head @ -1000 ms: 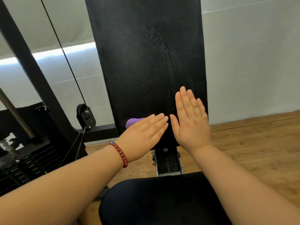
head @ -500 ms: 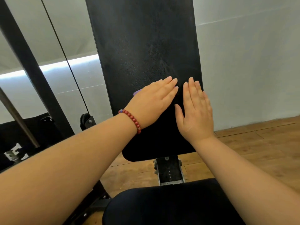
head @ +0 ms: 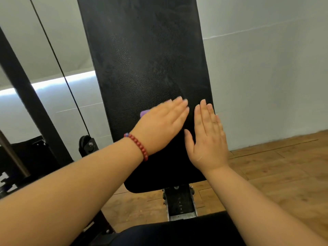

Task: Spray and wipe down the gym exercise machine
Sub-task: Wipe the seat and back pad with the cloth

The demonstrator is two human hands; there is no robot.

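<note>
The black padded backrest (head: 145, 55) of the gym bench rises in the middle of the view, its surface streaked. My left hand (head: 160, 126) lies flat on its lower part with straight fingers, pressing a purple cloth (head: 144, 113) of which only a small corner shows by the thumb side. My right hand (head: 207, 134) lies flat beside it on the pad's right edge, fingers straight and pointing up. The black seat pad (head: 177, 231) is at the bottom of the view.
A black upright post (head: 30, 103) and a thin cable (head: 58, 66) with a pulley (head: 87, 145) stand to the left. The bench's metal hinge bracket (head: 181, 203) joins backrest and seat. White wall behind, wooden floor (head: 284, 174) to the right.
Both hands slid up the backrest from its bottom edge in the first half second; since then they have stayed at about the same height on the pad.
</note>
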